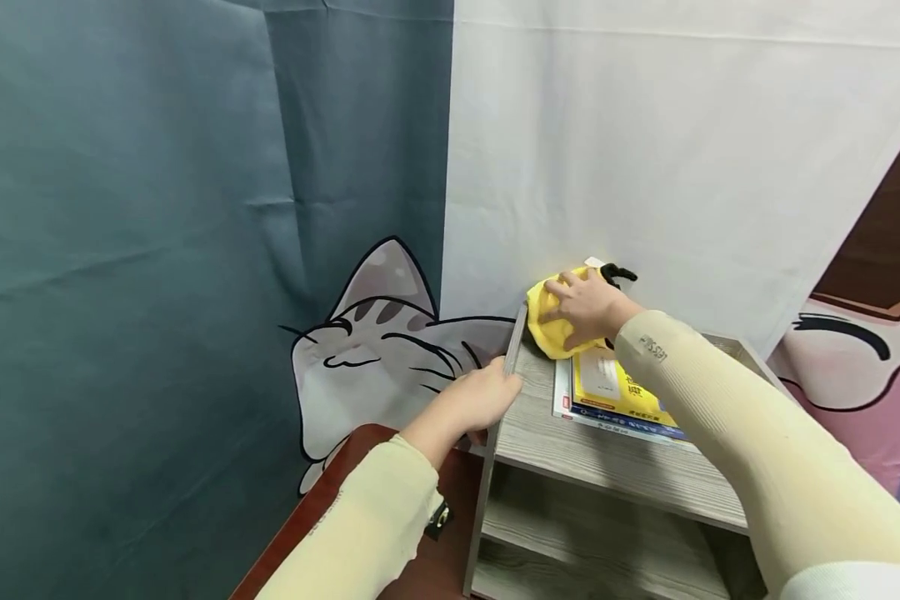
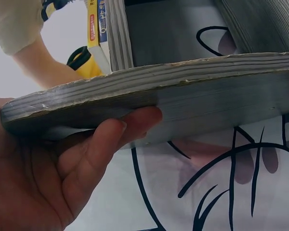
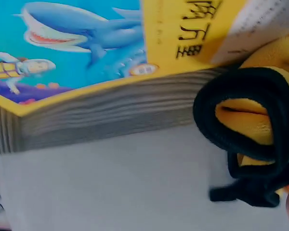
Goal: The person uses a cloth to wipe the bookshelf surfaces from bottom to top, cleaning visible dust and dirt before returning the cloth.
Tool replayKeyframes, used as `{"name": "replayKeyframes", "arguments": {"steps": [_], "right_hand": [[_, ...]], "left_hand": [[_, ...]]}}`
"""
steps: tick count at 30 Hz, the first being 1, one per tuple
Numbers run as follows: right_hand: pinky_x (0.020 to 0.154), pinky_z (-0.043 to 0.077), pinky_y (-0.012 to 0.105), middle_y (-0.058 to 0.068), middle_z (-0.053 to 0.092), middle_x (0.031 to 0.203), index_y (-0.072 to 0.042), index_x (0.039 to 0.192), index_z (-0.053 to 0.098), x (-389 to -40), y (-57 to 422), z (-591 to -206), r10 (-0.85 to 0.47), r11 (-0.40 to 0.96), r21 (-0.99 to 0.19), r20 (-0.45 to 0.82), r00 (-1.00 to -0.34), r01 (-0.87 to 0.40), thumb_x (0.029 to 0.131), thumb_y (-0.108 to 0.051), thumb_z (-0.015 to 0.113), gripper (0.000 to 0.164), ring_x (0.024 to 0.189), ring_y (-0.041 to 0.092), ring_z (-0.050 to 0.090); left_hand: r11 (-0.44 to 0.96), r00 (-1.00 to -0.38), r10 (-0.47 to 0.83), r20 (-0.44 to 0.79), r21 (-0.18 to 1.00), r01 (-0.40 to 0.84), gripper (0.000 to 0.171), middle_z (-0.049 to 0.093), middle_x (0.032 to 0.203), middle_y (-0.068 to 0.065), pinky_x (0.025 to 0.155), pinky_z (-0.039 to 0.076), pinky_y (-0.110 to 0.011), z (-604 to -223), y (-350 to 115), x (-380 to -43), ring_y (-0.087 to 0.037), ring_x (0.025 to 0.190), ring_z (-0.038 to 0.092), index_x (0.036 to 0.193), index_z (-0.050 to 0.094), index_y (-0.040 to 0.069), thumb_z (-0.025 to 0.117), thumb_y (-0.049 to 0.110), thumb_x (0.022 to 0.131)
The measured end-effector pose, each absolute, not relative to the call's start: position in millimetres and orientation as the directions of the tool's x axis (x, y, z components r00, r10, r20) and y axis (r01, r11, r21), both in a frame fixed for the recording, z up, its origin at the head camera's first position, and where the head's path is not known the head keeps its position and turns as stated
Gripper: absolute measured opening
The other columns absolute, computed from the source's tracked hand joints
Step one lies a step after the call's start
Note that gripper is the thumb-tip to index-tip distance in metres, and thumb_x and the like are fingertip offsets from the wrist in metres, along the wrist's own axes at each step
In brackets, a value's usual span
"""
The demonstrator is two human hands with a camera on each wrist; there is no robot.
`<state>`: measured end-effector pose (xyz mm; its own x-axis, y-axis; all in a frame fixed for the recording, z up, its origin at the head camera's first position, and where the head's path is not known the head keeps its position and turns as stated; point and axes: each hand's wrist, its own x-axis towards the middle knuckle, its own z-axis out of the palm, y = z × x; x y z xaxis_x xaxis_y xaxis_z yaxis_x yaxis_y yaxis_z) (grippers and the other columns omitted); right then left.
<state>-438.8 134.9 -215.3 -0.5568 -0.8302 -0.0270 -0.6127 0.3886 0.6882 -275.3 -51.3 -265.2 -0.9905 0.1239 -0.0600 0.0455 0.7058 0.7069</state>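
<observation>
At the back left of a grey wood-grain shelf unit (image 1: 532, 417), my right hand (image 1: 589, 307) holds a soft yellow cloth item (image 1: 542, 332), fingers spread and bent over it. Black trim with a loop (image 3: 274, 82) and a short black strap show on this item in the right wrist view; its exact kind is unclear. My left hand (image 1: 478, 402) grips the unit's left side panel (image 2: 192, 72), with fingers against the outer face. Beside the yellow item lies a stack of books, a yellow one (image 1: 622, 392) on top with a shark picture on its cover.
Lower shelves (image 1: 592, 533) open toward me beneath the top. A reddish-brown surface (image 1: 450, 492) lies left of the unit. Behind stand a white curtain (image 1: 645, 150) and a dark teal one (image 1: 157, 250), with a cartoon cat (image 1: 375, 367) printed low.
</observation>
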Motion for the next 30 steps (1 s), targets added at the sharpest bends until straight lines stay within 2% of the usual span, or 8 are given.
{"name": "replayKeyframes", "arguments": {"steps": [5, 9, 15, 21, 27, 30], "right_hand": [[0.060, 0.051, 0.037, 0.017, 0.046, 0.102, -0.024, 0.121, 0.064, -435.8, 150.1, -215.7, -0.858, 0.415, 0.604, 0.009, -0.514, -0.681, 0.079, -0.024, 0.070, 0.043, 0.079, 0.026, 0.049], [0.060, 0.052, 0.039, 0.016, 0.045, 0.098, -0.020, 0.117, 0.066, -432.9, 164.1, -218.6, -0.863, 0.434, 0.581, 0.046, -0.504, -0.689, 0.081, -0.020, 0.069, 0.036, 0.080, 0.027, 0.050], [0.066, 0.051, 0.043, 0.017, 0.045, 0.102, -0.014, 0.117, 0.066, -425.2, 179.7, -216.5, -0.795, 0.580, 0.438, 0.121, -0.594, -0.687, 0.079, -0.017, 0.072, 0.039, 0.080, 0.029, 0.054], [0.062, 0.049, 0.042, 0.017, 0.045, 0.102, -0.014, 0.111, 0.064, -417.9, 197.1, -215.6, -0.728, 0.661, 0.398, 0.134, -0.672, -0.636, 0.080, -0.017, 0.072, 0.033, 0.070, 0.025, 0.053], [0.060, 0.049, 0.041, 0.018, 0.045, 0.098, -0.012, 0.110, 0.066, -409.0, 221.9, -214.2, -0.677, 0.685, 0.456, 0.112, -0.727, -0.568, 0.078, -0.021, 0.074, 0.035, 0.066, 0.023, 0.050], [0.059, 0.049, 0.040, 0.015, 0.046, 0.090, -0.013, 0.101, 0.068, -405.1, 237.3, -212.1, -0.643, 0.691, 0.494, 0.088, -0.760, -0.528, 0.080, -0.017, 0.072, 0.022, 0.066, 0.023, 0.048]], "left_hand": [[0.707, -0.990, 0.128, -0.058, 0.705, 0.050, 0.053, 0.058, 0.112, -0.015, 0.041, 0.047, -0.042, -264.4, -48.1, -275.2, -0.029, 0.046, 0.058, 0.143, 0.032, 0.020, 0.033, 0.042, 0.094], [0.711, -0.988, 0.140, -0.063, 0.701, 0.056, 0.055, 0.058, 0.113, -0.014, 0.042, 0.047, -0.041, -263.8, -44.5, -273.7, -0.029, 0.046, 0.058, 0.144, 0.031, 0.021, 0.032, 0.042, 0.094], [0.696, -0.984, 0.167, -0.055, 0.714, 0.079, 0.051, 0.058, 0.107, -0.013, 0.042, 0.048, -0.040, -261.6, -44.0, -272.9, -0.029, 0.050, 0.058, 0.139, 0.036, 0.019, 0.032, 0.040, 0.093], [0.694, -0.981, 0.188, -0.053, 0.714, 0.094, 0.051, 0.058, 0.113, -0.014, 0.042, 0.048, -0.040, -260.7, -41.3, -272.7, -0.029, 0.050, 0.058, 0.139, 0.035, 0.018, 0.031, 0.040, 0.094], [0.689, -0.981, 0.182, -0.064, 0.721, 0.081, 0.052, 0.058, 0.109, -0.015, 0.043, 0.048, -0.039, -259.9, -42.3, -275.3, -0.028, 0.053, 0.057, 0.140, 0.035, 0.018, 0.032, 0.041, 0.094], [0.683, -0.983, 0.168, -0.072, 0.728, 0.063, 0.053, 0.058, 0.109, -0.015, 0.043, 0.049, -0.039, -259.7, -47.2, -276.7, -0.028, 0.054, 0.058, 0.141, 0.033, 0.020, 0.032, 0.042, 0.094]]}}
